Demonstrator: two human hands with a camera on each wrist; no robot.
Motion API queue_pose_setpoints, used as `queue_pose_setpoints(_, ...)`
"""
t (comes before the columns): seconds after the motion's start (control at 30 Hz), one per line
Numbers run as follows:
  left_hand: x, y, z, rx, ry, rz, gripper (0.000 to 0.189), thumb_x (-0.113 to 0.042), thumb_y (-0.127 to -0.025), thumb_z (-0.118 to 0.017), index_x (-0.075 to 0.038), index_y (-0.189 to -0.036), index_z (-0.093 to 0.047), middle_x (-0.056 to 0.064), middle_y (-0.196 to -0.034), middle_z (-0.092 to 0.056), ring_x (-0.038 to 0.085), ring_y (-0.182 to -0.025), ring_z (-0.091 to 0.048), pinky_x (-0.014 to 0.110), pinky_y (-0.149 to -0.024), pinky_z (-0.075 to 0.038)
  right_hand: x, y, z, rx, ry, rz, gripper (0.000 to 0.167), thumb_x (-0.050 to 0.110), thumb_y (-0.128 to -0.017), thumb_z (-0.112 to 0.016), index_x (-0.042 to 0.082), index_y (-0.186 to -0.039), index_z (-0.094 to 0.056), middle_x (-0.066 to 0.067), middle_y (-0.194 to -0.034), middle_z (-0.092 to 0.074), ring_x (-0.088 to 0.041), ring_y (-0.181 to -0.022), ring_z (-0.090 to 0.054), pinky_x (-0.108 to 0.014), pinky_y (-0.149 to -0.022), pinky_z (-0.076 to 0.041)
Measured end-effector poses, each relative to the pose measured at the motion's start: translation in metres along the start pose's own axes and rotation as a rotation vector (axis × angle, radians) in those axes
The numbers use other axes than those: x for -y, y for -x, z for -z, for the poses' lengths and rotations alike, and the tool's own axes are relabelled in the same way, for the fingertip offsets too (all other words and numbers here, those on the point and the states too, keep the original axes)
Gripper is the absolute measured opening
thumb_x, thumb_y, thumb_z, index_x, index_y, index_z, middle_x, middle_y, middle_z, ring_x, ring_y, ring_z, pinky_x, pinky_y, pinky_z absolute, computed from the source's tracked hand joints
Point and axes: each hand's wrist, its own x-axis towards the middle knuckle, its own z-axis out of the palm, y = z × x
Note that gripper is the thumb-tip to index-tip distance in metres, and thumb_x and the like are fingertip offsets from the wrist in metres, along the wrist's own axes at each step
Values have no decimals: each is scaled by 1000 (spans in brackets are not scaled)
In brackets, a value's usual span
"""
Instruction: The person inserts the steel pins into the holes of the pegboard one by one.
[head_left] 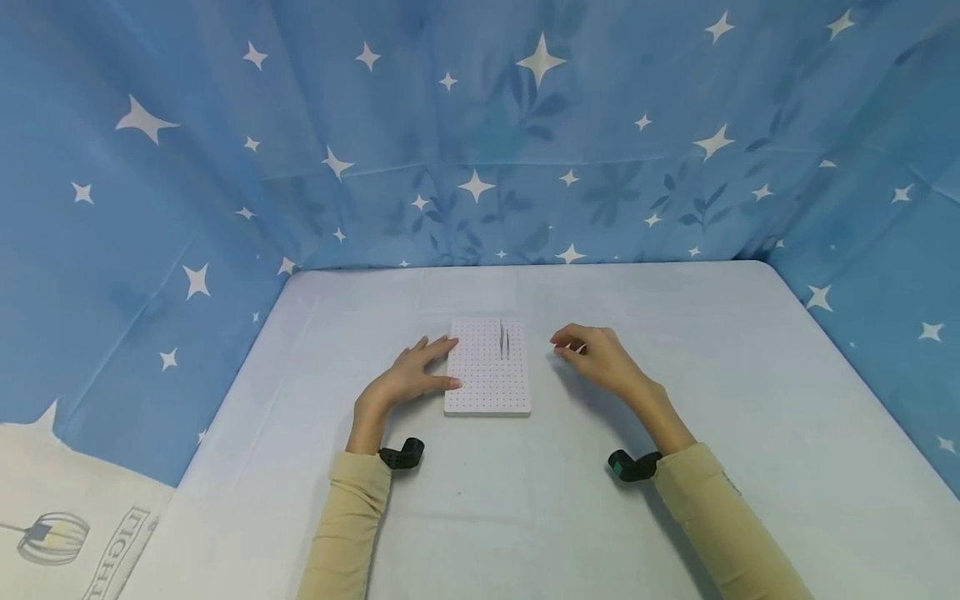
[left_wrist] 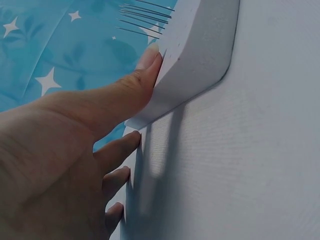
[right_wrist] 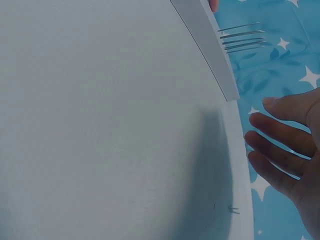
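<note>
A white board (head_left: 487, 392) with a grid of small holes lies flat on the table. Several thin metal pins (left_wrist: 145, 17) stand upright in its upper right part. My left hand (head_left: 408, 375) rests at the board's left side, fingers spread. Its thumb (left_wrist: 145, 75) touches the board's top near the edge, as the left wrist view shows. To the right of the board, my right hand (head_left: 596, 358) hovers over the table with fingers loosely bent. In the right wrist view, its thumb and fingers (right_wrist: 280, 132) stand apart with nothing visible between them.
A white cloth covers the table (head_left: 570, 517). Small dark marks (right_wrist: 233, 209) show on the cloth in the right wrist view. Blue curtains (head_left: 480, 125) with white stars hang along the back and both sides. A black wrist camera (head_left: 633, 467) sits on the right wrist.
</note>
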Motion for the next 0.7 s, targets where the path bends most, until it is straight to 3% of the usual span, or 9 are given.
queue_pose_setpoints(0.3, 0, 2, 0, -7, 13, 12, 83, -39, -93, -75, -20, -163, -34, 7, -172, -22, 33, -161, -1, 57, -129, 4, -6, 6, 7, -5, 35, -43, 19, 5, -96, -69, 4, -114, -75, -11, -110, -75, -23, -88, -65, -36, -75, -56)
queue_pose_setpoints(0.7, 4, 0, 0, -13, -3, -26, 83, -41, -93, -75, -20, -162, -35, 7, -171, -23, 33, -161, -3, 55, -130, 2, -25, 17, 14, -38, 57, 4, 17, 1, -94, -70, 0, -111, -75, -13, -97, -72, -21, -77, -63, -31, -65, -52)
